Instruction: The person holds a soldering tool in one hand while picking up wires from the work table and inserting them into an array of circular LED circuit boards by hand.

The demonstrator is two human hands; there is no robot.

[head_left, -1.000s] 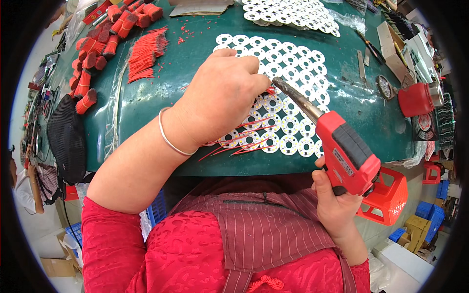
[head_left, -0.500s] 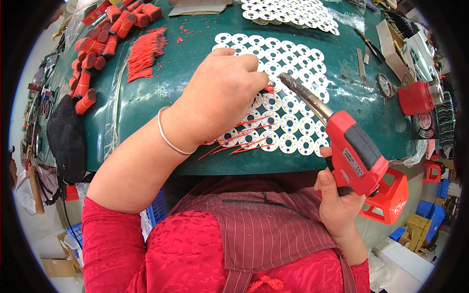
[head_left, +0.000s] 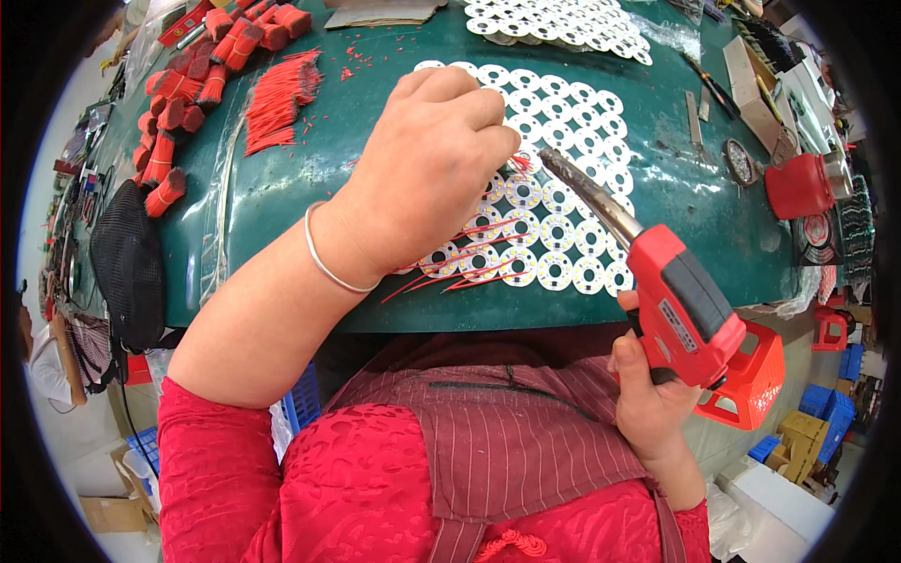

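Observation:
My left hand (head_left: 422, 174) is closed in a pinch over a panel of round white LED boards (head_left: 557, 235). Short red wire ends (head_left: 520, 163) stick out past its fingertips; the rest of these wires is hidden under the hand. My right hand (head_left: 649, 389) grips a red and black soldering gun (head_left: 678, 305) by its handle. The gun's dark metal tip points up and left, just right of the wire ends, with a small gap between. Several red wires (head_left: 479, 246) lie across the nearest boards, below my left hand.
Loose red wires (head_left: 280, 103) lie in a pile at the left, beside tied red wire bundles (head_left: 161, 161). A second board stack (head_left: 563, 26) is at the back. To the right are tweezers (head_left: 710, 89), a small round tin (head_left: 739, 163) and a red container (head_left: 798, 190).
My left hand has shifted very slightly, still pinching the red wires. The soldering gun in my right hand has moved slightly down and right.

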